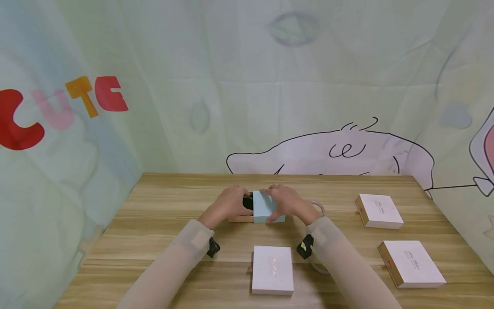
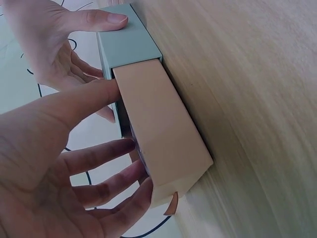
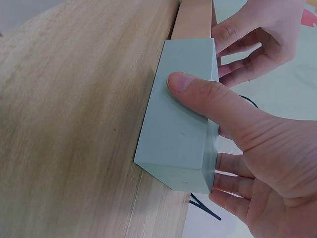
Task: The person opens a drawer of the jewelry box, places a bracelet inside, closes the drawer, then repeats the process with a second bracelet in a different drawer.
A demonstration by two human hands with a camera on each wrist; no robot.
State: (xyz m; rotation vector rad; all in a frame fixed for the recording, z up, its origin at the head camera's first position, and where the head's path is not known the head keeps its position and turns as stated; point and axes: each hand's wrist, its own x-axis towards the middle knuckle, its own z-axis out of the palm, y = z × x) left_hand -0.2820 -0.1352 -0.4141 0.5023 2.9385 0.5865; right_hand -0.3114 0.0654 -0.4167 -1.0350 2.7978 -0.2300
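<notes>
Right hand [image 3: 272, 156], half-curled, is gripping the blue cover [image 3: 173, 139]; overtight squeezing could jam the tan tray [image 2: 158, 116] to the hand's left.

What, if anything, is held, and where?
Right hand: the blue sleeve, by its opposite sides. Left hand: at the tan drawer; whether it grips anything cannot be told.

One wooden table [image 1: 154, 201] held one pale blue sleeve [image 1: 260, 212] with one tan drawer [image 2: 158, 124] near the middle of its far edge, and three white boxes [image 1: 414, 262], two towards the right edge and one well in from it. There were one left hand [image 1: 230, 201] and one right hand [image 1: 286, 201], two black wrist devices [image 1: 305, 247], one to each arm, and four colourful letters [image 1: 85, 92] on the backdrop [image 1: 247, 111].
</notes>
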